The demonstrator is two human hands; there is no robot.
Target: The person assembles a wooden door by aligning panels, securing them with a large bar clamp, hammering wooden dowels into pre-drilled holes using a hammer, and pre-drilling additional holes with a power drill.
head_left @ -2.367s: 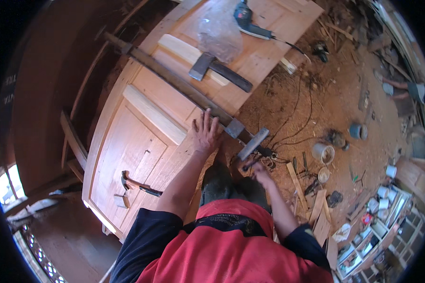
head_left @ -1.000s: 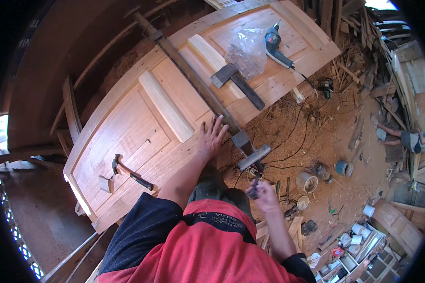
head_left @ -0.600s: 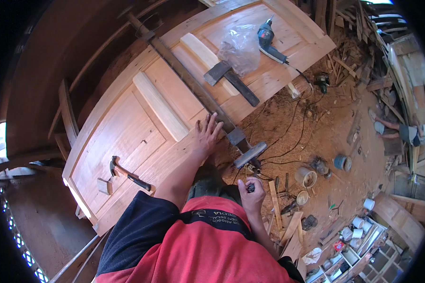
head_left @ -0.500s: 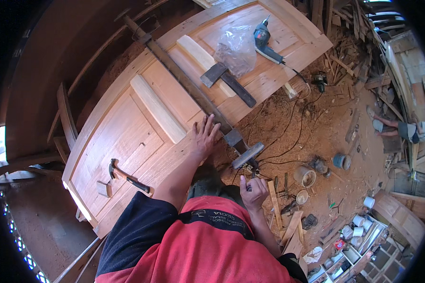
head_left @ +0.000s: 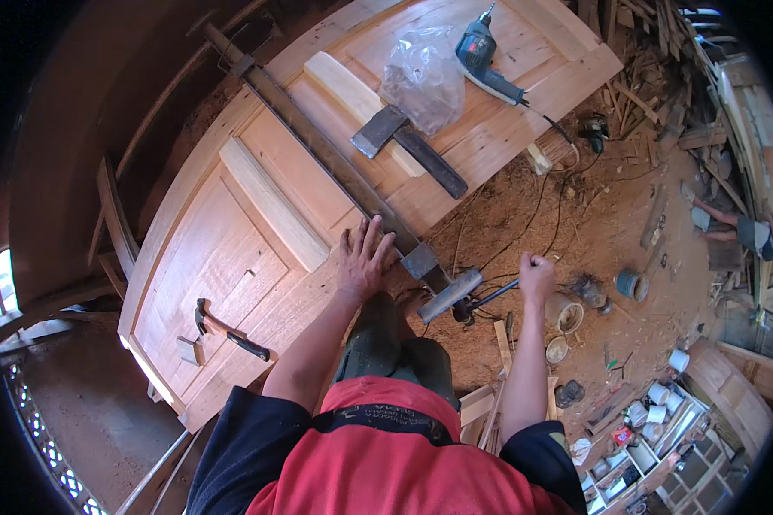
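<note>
A long metal bar clamp (head_left: 318,146) lies across a pale wooden panelled door (head_left: 202,249). My left hand (head_left: 367,260) rests with spread fingers on the door's near edge, beside the clamp bar. My right hand (head_left: 537,277) is closed around the outer end of a thin rod handle (head_left: 496,293) at the clamp's screw end. Between the hands is the clamp's metal end piece (head_left: 451,296), just off the door's edge. Two loose wooden strips, a left one (head_left: 275,204) and a right one (head_left: 352,90), lie on the door either side of the bar.
A heavy hammer (head_left: 421,159), a clear plastic bag (head_left: 425,81) and a corded drill (head_left: 481,56) lie on the door's right part. A claw hammer (head_left: 232,333) and a small block (head_left: 190,350) lie left. Buckets (head_left: 563,312) and cords are on the sawdust-covered floor. Another person (head_left: 743,233) is far right.
My right hand has moved right and up from beside the clamp's screw end, and the rod handle now extends out to the right. My left hand stays on the door.
</note>
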